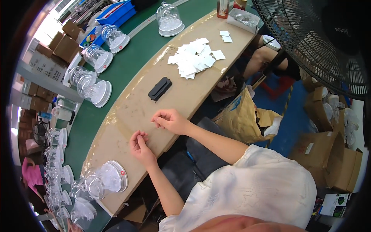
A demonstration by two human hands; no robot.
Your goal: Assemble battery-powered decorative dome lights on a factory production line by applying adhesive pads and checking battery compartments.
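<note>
- Cream sleeve (255,181) and both bare forearms rise from the lower edge toward the tan surface (127,112).
- Left hand (140,144) rests on the surface near its front edge, fingers curled inward with thumb and fingertips drawn together; whether anything small sits between them is too fine to tell.
- Right hand (170,120) hovers just beyond and to the right, likewise loosely closed in a pinch, with nothing clearly visible in it.
- Judged from this, fine fingertip work goes best with wrists braced on the surface and both hands kept close together.
- Black flat case (160,88) lies further along, apart from both hands.
- White paper squares (195,58) are heaped beyond it.
- Clear domed covers on white bases (106,178) stand at the left, with more lined along the green belt (127,54).
</note>
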